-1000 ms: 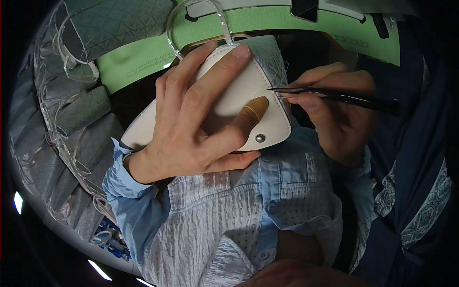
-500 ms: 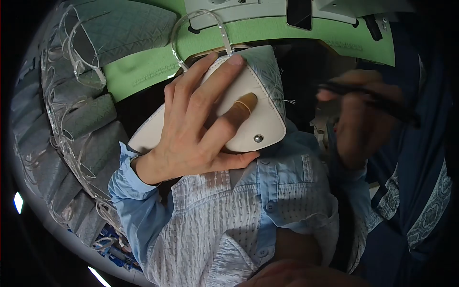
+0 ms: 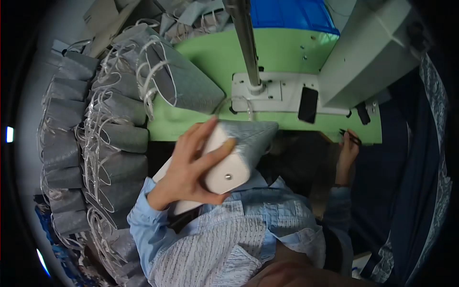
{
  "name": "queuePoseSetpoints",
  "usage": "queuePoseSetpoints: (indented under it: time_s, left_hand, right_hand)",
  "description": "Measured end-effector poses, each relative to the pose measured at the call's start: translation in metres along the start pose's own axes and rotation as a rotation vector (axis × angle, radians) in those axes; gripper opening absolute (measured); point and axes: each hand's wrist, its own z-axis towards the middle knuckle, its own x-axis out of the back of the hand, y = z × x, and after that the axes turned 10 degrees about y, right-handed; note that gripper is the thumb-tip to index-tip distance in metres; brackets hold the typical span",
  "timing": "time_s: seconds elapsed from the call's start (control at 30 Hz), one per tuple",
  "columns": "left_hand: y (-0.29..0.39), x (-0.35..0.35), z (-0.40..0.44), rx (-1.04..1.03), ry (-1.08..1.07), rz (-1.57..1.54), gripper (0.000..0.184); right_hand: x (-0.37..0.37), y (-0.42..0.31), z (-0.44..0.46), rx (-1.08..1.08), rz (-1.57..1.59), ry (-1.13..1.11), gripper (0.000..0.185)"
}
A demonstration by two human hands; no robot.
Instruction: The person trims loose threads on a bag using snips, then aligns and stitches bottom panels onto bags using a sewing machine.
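Note:
My left hand (image 3: 189,165) grips a handbag, its fingers spread over the cream base (image 3: 224,174) and its thumb under the lower edge. A yellowish cover sits on one fingertip. A metal stud shows near the base's corner. The bag's grey-blue patterned side (image 3: 248,138) faces up and to the right, and its clear-wrapped handle (image 3: 243,101) points toward the table. At the right front edge of the green table, my right hand (image 3: 350,152) has its fingers closed around small black thread snips (image 3: 353,137). The snips' tips are too small to make out clearly.
Another grey bag (image 3: 191,79) lies on the green table (image 3: 282,45). Rows of grey bags (image 3: 117,138) with wrapped handles line the left. A machine with a metal post (image 3: 246,43) and white base stands ahead, a phone (image 3: 308,105) on it. A blue bin (image 3: 291,14) is behind.
The view has tilted up, showing more of the table and machine. My right hand has moved from beside the bag to the table's edge with the snips. The bag is turned, still in my left hand.

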Motion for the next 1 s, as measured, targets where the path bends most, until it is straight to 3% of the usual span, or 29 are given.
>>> queuePoseSetpoints:
  time_s: [0.13,0.2,0.27,0.3,0.37,0.5,0.57,0.63,0.73,0.83,0.9,0.93,1.0]
  left_hand:
    - [0.04,0.103,-0.023,0.182,0.677,0.029,0.097]
    - [0.044,0.141,-0.022,0.1,1.027,0.181,0.095]
    - [0.03,0.178,-0.002,-0.087,1.258,0.369,0.094]
    - [0.019,0.193,0.017,-0.172,1.319,0.459,0.094]
    - [-0.009,0.225,0.066,-0.346,1.406,0.633,0.092]
    - [-0.085,0.272,0.193,-0.667,1.483,0.957,0.09]
    - [-0.129,0.269,0.254,-0.787,1.461,1.102,0.089]
    - [-0.169,0.238,0.296,-0.815,1.338,1.196,0.087]
    - [-0.193,0.156,0.289,-0.155,0.716,1.12,0.08]
    - [-0.171,0.106,0.255,-0.07,0.351,0.937,0.064]
    - [-0.159,0.099,0.231,-0.073,0.271,0.897,0.064]
    - [-0.153,0.097,0.22,-0.078,0.194,0.862,0.064]
    - [-0.143,0.096,0.201,-0.05,0.157,0.833,0.065]
  right_hand:
    - [-0.009,0.044,0.022,0.081,0.082,0.001,0.028]
    - [-0.017,0.071,0.034,0.13,0.15,-0.033,0.028]
    - [-0.023,0.093,0.037,0.367,-0.12,-0.059,0.028]
    - [-0.026,0.086,0.033,0.377,-0.105,-0.063,0.028]
    - [-0.039,0.059,0.018,0.52,-0.49,0.02,0.029]
    - [-0.068,0.053,0.009,0.486,-0.503,0.052,0.032]
    - [-0.07,0.054,0.004,0.549,-0.892,-0.004,0.04]
    - [-0.07,0.054,0.003,0.609,-0.951,-0.018,0.046]
    - [-0.076,0.036,-0.007,0.637,-0.963,-0.014,0.049]
    - [-0.084,-0.005,-0.012,0.608,-0.868,0.003,0.045]
    - [-0.109,-0.036,-0.004,0.625,-0.454,-0.185,0.034]
    - [-0.123,-0.059,-0.003,0.624,-0.455,-0.188,0.034]
    - [-0.157,-0.116,-0.006,0.605,-0.163,-0.385,0.023]
